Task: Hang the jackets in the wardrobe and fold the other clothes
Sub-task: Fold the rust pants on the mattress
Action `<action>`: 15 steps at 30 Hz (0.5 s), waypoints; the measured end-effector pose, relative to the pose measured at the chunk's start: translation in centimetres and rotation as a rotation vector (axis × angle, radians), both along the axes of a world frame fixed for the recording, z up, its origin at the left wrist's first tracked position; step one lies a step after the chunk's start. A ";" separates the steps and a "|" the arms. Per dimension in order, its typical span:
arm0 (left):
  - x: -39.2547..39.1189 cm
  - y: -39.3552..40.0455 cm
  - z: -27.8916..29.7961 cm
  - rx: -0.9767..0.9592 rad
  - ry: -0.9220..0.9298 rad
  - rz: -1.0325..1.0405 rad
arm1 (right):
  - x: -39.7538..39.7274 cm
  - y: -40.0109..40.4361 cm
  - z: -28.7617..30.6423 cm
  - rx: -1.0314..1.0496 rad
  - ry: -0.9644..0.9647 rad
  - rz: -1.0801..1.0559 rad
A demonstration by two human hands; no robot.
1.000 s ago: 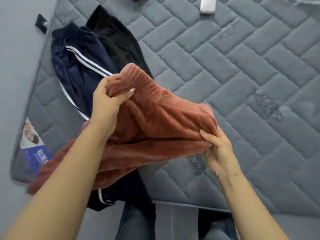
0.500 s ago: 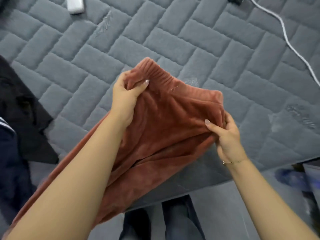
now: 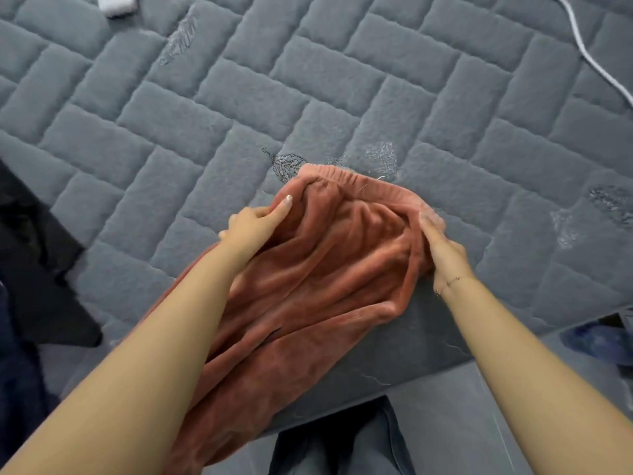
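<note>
A rust-orange fleece pair of trousers point(image 3: 325, 269) with an elastic waistband lies bunched on the grey quilted mattress point(image 3: 239, 104), its waistband at the far end and its legs trailing off the near edge. My left hand point(image 3: 255, 226) grips the waistband's left side, thumb on top. On the right side, my right hand point(image 3: 440, 246) grips the waistband, its fingers partly hidden in the fabric. A black garment point(image 3: 30, 269) and a dark navy garment point(image 3: 17, 371) lie at the left edge.
A white object point(image 3: 114, 3) sits at the mattress's far left. A white cable point(image 3: 589, 53) runs along the far right. The mattress's near edge crosses the lower frame, with my legs in grey jeans point(image 3: 342, 447) below it. Something dark blue point(image 3: 596, 337) lies on the floor at right.
Both hands have carried the orange trousers from the left of the mattress to its middle and lowered them onto the surface. The view has swung right, leaving the dark garments at the left edge.
</note>
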State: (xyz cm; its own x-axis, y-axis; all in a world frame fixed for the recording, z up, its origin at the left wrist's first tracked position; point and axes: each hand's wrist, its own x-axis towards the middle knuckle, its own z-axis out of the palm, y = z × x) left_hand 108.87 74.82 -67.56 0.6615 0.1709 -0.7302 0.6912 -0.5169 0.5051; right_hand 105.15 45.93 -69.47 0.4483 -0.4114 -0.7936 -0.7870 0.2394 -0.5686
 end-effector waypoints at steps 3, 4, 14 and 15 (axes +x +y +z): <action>-0.5 0.0 0.1 -0.431 -0.102 0.252 | -0.6 0.7 -0.3 0.087 -0.019 -0.061; -0.2 0.0 0.3 -0.456 -0.147 0.291 | -0.8 0.8 -0.1 0.131 -0.047 -0.097; 7.2 -5.8 8.1 -0.597 -0.394 0.375 | 0.0 -2.0 3.8 0.365 -0.370 -0.219; 8.2 -7.3 8.9 -0.615 -0.394 0.368 | 0.6 -2.8 4.2 0.387 -0.386 -0.224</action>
